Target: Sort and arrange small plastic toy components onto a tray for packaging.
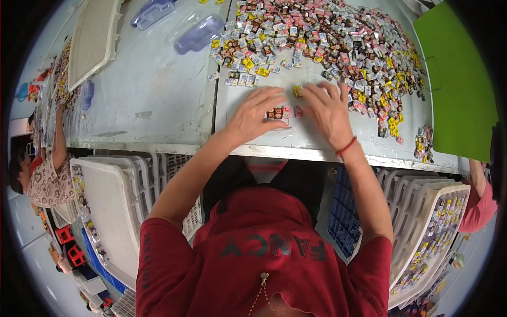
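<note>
A short row of small brown and pink box-shaped pieces (274, 113) lies on the table between my hands. My left hand (253, 115) arches over the row's left side, its fingers apart and its thumb stretched along the near side. My right hand (328, 112), with a red cord at the wrist, is at the row's right end with fingers spread and bent downward. A yellow piece (297, 91) sits beside its fingertips; whether they touch it I cannot tell. A pink piece (299, 111) shows by the right thumb side. Clear plastic glints just below the row.
A large heap of small coloured pieces (338, 39) covers the table's far right. Blue-tinted plastic trays (199, 34) lie at far left, beside a white crate (95, 39). Stacked crates (105, 201) flank me. A green panel (454, 79) stands right. Other people work at both sides.
</note>
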Tool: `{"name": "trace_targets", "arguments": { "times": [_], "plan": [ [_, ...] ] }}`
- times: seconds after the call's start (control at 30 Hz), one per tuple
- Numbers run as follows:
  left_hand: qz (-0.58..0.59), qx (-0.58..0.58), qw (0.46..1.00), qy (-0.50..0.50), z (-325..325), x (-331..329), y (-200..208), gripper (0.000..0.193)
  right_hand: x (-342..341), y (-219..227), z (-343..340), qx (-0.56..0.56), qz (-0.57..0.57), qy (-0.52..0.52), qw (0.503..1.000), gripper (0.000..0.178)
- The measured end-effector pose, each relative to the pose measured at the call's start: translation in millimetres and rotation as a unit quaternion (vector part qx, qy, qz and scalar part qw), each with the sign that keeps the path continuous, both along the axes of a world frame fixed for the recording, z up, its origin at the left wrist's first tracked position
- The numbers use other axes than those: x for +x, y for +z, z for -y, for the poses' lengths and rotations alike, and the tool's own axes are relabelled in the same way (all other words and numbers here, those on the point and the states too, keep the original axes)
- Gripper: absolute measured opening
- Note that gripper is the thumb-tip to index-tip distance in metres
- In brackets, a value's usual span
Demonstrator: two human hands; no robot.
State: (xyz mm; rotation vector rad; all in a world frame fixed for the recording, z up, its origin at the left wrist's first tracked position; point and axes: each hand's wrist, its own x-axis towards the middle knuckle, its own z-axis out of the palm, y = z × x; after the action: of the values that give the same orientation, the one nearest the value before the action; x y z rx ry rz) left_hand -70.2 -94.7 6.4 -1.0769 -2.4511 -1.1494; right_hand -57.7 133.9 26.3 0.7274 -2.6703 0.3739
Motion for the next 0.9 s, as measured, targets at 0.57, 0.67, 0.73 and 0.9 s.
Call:
{"name": "trace_targets", "arguments": {
  "times": [0.57, 0.67, 0.73, 0.9],
  "plan": [
    [-0.043, -0.061, 0.997, 0.004, -10.7, 11.7, 7.0, 0.044, -27.5, -14.8, -20.7, -0.088, -0.004, -0.027, 0.996, 0.024],
    [-0.069, -0.099, 0.992, -0.029, -31.2, 4.3, 1.8, 0.048, -27.9, -21.7, -32.1, -0.077, -0.014, -0.055, 0.995, 0.022],
    [-0.062, -0.108, 0.991, -0.042, -31.3, 2.2, -8.9, 0.048, -21.1, -15.5, -33.9, -0.065, -0.027, -0.055, 0.996, 0.021],
    [-0.053, -0.114, 0.991, -0.050, -28.7, 2.1, -14.5, 0.050, 13.1, -1.9, -23.6, -0.045, 0.005, -0.008, 0.999, 0.026]
  ]
}}
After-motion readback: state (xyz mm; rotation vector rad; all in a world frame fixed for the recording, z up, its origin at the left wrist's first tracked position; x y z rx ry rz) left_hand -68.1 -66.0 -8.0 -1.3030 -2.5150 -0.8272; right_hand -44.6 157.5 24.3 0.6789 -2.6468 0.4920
